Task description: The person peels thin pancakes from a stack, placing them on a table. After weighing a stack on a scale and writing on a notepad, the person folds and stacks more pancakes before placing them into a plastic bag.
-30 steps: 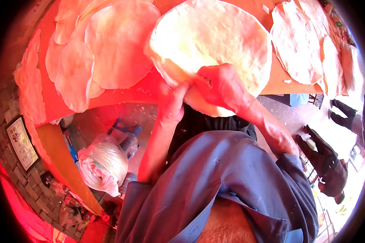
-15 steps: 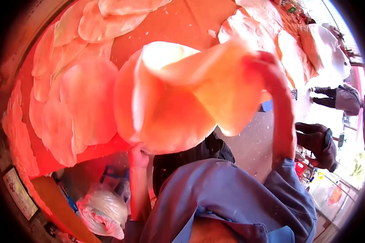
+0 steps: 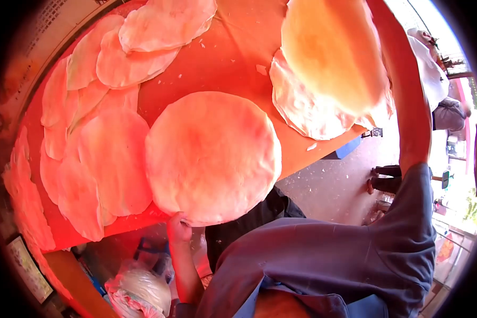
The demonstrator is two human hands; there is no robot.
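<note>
A round, thin flatbread (image 3: 212, 159) lies at the near edge of the red table, apparently on top of others. My left hand (image 3: 179, 229) is closed at its lower left rim, fingers partly hidden by the edge. A second flatbread (image 3: 331, 53), blurred by motion, is spread out at the upper right over a pile of pale flatbreads (image 3: 302, 108). My right arm reaches up along its right side, and the hand is beyond the top of the view.
Overlapping flatbreads (image 3: 114, 159) cover the left of the red table (image 3: 217, 63). Below its near edge sits a white plastic bag (image 3: 140, 291). A blue box (image 3: 347, 149) is under the table's right side. People stand farther right.
The top flatbread, lifted and folded before, has moved up and right with my right arm and now lies over the right pile. A round flatbread is uncovered. My left hand stays at the rim.
</note>
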